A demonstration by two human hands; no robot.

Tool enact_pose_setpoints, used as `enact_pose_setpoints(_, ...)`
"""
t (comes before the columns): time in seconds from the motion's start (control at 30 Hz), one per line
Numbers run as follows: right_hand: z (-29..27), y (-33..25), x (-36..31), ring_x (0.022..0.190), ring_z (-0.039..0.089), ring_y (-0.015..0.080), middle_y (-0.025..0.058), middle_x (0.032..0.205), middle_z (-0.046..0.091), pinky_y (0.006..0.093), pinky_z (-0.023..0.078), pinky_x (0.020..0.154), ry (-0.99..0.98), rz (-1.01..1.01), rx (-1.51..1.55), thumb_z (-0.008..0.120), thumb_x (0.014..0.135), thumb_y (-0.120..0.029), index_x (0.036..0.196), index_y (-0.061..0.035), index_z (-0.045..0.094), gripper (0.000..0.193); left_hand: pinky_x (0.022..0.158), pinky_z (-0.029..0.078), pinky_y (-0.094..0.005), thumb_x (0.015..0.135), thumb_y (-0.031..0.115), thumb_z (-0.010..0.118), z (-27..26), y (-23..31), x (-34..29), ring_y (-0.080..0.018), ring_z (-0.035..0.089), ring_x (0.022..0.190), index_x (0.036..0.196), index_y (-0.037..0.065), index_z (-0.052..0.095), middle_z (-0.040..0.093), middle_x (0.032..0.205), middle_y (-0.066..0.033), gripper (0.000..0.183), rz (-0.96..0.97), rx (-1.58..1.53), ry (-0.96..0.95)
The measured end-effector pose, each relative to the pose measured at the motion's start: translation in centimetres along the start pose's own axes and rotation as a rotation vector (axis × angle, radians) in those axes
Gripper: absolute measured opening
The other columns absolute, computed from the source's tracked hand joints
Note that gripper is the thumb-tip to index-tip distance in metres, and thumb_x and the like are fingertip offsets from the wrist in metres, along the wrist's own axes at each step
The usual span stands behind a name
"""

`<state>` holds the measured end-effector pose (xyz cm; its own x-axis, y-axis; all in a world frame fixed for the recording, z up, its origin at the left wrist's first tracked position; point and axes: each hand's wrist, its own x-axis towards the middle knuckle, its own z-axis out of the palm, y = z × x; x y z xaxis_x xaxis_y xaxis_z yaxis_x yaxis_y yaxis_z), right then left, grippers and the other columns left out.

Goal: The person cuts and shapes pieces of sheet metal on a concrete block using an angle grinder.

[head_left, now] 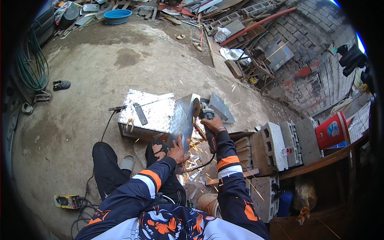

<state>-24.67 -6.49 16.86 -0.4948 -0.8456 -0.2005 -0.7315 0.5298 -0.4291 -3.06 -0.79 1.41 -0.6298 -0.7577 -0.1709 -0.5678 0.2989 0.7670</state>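
My right hand [213,124] is closed round an angle grinder [206,113]. The grinder's disc [196,107] meets the right edge of a long, shiny sheet-metal piece [182,116], and orange sparks spray downward. My left hand [178,152] rests on the near end of that metal piece, its fingers spread against the surface. The piece leans on a low box topped with patterned silver sheet [150,105]. On this top lie a flat dark metal bar [140,114], pliers [129,125] and a welding clamp [117,109] with a cable.
Concrete blocks [272,146] stand close to my right arm, with a red bucket [332,131] beyond. A small yellow machine [67,201] with tangled cables sits at lower left. Scrap metal lies below the grinder. A blue basin [117,17] stands far back.
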Motion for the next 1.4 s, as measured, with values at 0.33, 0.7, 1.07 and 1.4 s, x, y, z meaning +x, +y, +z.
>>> enact_pose_setpoints(0.33, -0.2, 0.2, 0.6, 0.077, 0.068, 0.0296, 0.0240, 0.086, 0.069, 0.0378, 0.053, 0.067, -0.011, 0.000, 0.004, 0.076, 0.061, -0.053, 0.087, 0.0162, 0.066, 0.074, 0.090, 0.052, -0.0482, 0.077, 0.050, 0.071, 0.1, 0.0, 0.0, -0.0596, 0.056, 0.106, 0.148, 0.000, -0.020, 0.023, 0.138, -0.0520, 0.126, 0.020, -0.009, 0.017)
enact_pose_setpoints(0.7, -0.8, -1.1, -0.3, 0.084, 0.069, 0.0314, 0.0264, 0.091, 0.069, 0.0383, 0.053, 0.072, -0.056, 0.031, 0.003, 0.076, 0.060, -0.053, 0.091, 0.0160, 0.066, 0.076, 0.092, 0.051, -0.0478, 0.076, 0.050, 0.072, -0.1, 0.0, -0.1, -0.0594, 0.055, 0.108, 0.149, 0.000, -0.019, 0.021, 0.139, -0.0524, 0.127, 0.007, -0.012, 0.011)
enact_pose_setpoints(1.07, -1.0, -0.8, 0.3, 0.086, 0.069, 0.0323, 0.0259, 0.098, 0.069, 0.0379, 0.053, 0.074, -0.021, 0.031, -0.025, 0.078, 0.059, -0.053, 0.096, 0.0161, 0.066, 0.079, 0.089, 0.053, -0.0471, 0.077, 0.050, 0.072, -0.1, 0.4, -0.1, -0.0584, 0.057, 0.106, 0.148, -0.002, -0.018, 0.021, 0.138, -0.0526, 0.127, -0.004, 0.005, -0.011)
enact_pose_setpoints(1.4, -1.6, -1.8, -0.9, 0.084, 0.069, 0.0334, 0.0262, 0.094, 0.069, 0.0384, 0.053, 0.074, -0.024, 0.028, -0.017, 0.076, 0.058, -0.055, 0.093, 0.0152, 0.067, 0.079, 0.089, 0.053, -0.0477, 0.077, 0.050, 0.072, 0.0, 0.4, -0.1, -0.0585, 0.057, 0.105, 0.149, -0.001, -0.018, 0.022, 0.139, -0.0510, 0.126, 0.002, -0.003, 0.000)
